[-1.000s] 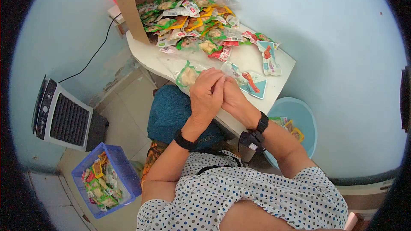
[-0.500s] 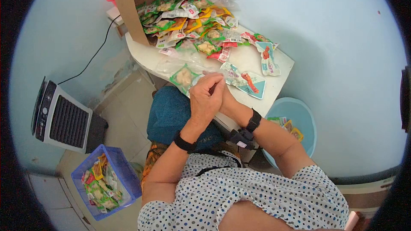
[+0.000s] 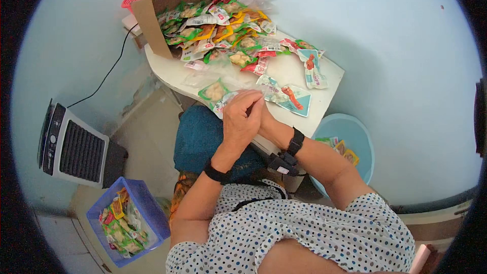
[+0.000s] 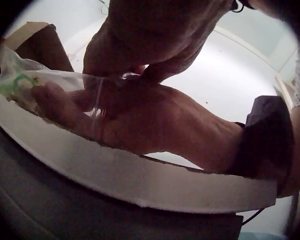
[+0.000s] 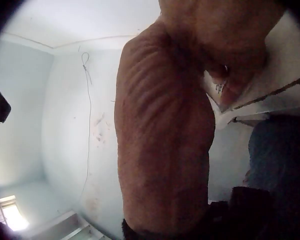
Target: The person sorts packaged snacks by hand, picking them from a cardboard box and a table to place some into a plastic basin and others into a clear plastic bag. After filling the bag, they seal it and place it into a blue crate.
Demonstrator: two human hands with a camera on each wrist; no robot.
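Observation:
In the head view my left hand (image 3: pixel 237 120) lies over my right hand (image 3: pixel 269 126) at the table's near edge. A clear plastic bag (image 3: pixel 223 74) stretches left of them. The left fingers are bent at the bag's mouth, with film hanging below them in the left wrist view. The right hand (image 4: pixel 140 117) reaches in behind the film, fingertips by a green-edged snack pack (image 4: pixel 22 87). From above, that green-edged pack (image 3: pixel 213 91) shows pale pieces inside. A white printed snack pack (image 3: pixel 221 106) pokes out beside the left hand. I cannot tell whether the right fingers grip it.
A cardboard box (image 3: pixel 154 28) spills several snack packs onto the white table (image 3: pixel 317 99). Turquoise-and-white packs (image 3: pixel 294 100) lie right of my hands. A light-blue tub (image 3: pixel 369 144) stands below right. On the floor are a blue basket (image 3: pixel 161 226) with packs and an air cooler (image 3: pixel 81 147).
The right hand has slid left beneath the left hand, toward the bag. More of the white printed pack shows at the left, beside the green-edged pack.

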